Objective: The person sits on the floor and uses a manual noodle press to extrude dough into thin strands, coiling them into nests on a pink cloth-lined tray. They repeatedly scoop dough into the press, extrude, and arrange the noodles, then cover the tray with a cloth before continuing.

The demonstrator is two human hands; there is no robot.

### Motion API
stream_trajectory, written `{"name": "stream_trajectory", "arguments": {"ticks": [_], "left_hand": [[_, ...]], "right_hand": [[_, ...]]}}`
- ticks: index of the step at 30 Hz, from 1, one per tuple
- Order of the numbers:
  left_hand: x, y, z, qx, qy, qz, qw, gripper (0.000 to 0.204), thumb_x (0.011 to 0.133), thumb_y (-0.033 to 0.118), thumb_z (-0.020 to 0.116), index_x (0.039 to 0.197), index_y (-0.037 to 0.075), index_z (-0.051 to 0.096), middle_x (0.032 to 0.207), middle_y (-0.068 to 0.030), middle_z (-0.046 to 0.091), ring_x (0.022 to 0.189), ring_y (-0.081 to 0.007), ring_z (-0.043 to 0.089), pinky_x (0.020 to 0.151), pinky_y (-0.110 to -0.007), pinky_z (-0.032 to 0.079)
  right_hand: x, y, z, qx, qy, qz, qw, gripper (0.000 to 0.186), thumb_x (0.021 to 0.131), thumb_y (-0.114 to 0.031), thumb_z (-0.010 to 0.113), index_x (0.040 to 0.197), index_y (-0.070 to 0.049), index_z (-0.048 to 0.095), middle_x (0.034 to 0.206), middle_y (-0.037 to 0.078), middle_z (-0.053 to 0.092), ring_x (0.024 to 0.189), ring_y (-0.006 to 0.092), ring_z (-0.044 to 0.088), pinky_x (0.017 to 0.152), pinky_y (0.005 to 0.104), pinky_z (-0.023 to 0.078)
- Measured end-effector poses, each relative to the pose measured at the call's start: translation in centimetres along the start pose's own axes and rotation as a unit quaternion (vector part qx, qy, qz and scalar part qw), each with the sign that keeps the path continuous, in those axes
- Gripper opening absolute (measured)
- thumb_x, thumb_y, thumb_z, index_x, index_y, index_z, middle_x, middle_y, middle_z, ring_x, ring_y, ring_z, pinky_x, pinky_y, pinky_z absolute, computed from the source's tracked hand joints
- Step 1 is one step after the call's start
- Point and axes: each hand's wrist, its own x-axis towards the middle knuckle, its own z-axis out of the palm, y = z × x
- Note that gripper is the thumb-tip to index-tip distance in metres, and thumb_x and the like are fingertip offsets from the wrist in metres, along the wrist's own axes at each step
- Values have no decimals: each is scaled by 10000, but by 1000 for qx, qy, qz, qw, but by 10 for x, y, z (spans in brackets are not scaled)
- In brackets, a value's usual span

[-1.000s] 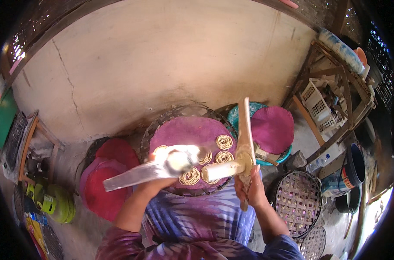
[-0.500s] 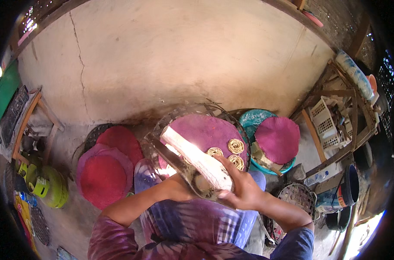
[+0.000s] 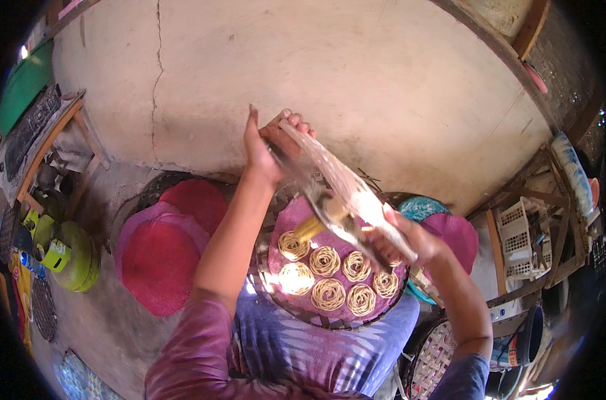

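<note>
A long wooden hand press is held slantwise over my lap, with a pale upper bar (image 3: 343, 177) and a darker lower bar (image 3: 289, 162) slightly apart. My left hand (image 3: 266, 153) grips its far end, fingertips curled over the bar and thumb raised. At the near right end, my right hand (image 3: 413, 239) is wrapped round the bars. A yellowish cylinder (image 3: 309, 229) sticks out below the press, blurred by motion. Underneath, several coiled noodle nests (image 3: 325, 261) lie on a round purple mat (image 3: 291, 217) in a woven basket tray (image 3: 316, 321) on my lap.
Red and purple round mats (image 3: 159, 267) are stacked on the floor at left, near a green gas cylinder (image 3: 78, 257). To the right are a teal basin (image 3: 419, 208) with another purple mat (image 3: 453, 235), a wooden rack (image 3: 499, 250) and a dark bucket (image 3: 531, 333). A cracked wall (image 3: 216, 80) stands ahead.
The press has risen away from my body and its bars have parted. My left hand has moved from beneath it to its far end. More noodle nests are visible.
</note>
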Motion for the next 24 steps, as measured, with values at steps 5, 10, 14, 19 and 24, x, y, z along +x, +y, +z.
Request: {"name": "stream_trajectory", "arguments": {"ticks": [5,10,14,19,24], "left_hand": [[25,-15,-82,-76,95,50,991,413,943,513,412,833,122,489,756,-20,505,741,-196,513,789,-372,427],[33,6,-105,-85,60,70,992,364,949,472,436,792,148,487,720,18,493,701,-169,511,759,-370,436],[30,16,-94,-98,17,74,992,498,947,565,367,738,135,505,691,-3,513,681,-194,500,750,-375,425],[32,2,-80,-122,57,64,989,458,962,526,360,746,144,490,680,1,498,668,-190,497,734,-373,427],[37,19,-67,-42,81,89,992,372,972,451,375,763,159,473,654,27,468,640,-165,490,702,-354,434]], "right_hand": [[42,-39,-3,-120,109,18,987,639,929,-650,408,1162,-79,573,768,17,585,550,83,520,455,237,423],[63,-49,-1,-183,83,62,978,725,988,-560,363,1441,7,349,1381,104,451,1216,162,438,1050,297,315],[54,-50,4,-178,51,-42,982,646,968,-584,395,1303,-38,486,944,67,586,732,130,548,642,273,454],[43,-62,11,-218,148,-31,964,671,979,-567,393,1324,-3,508,1111,77,614,962,144,559,853,300,449],[53,-57,12,-227,131,-5,965,668,1003,-508,387,1428,7,377,1339,98,510,1180,163,479,1040,296,336]]}}
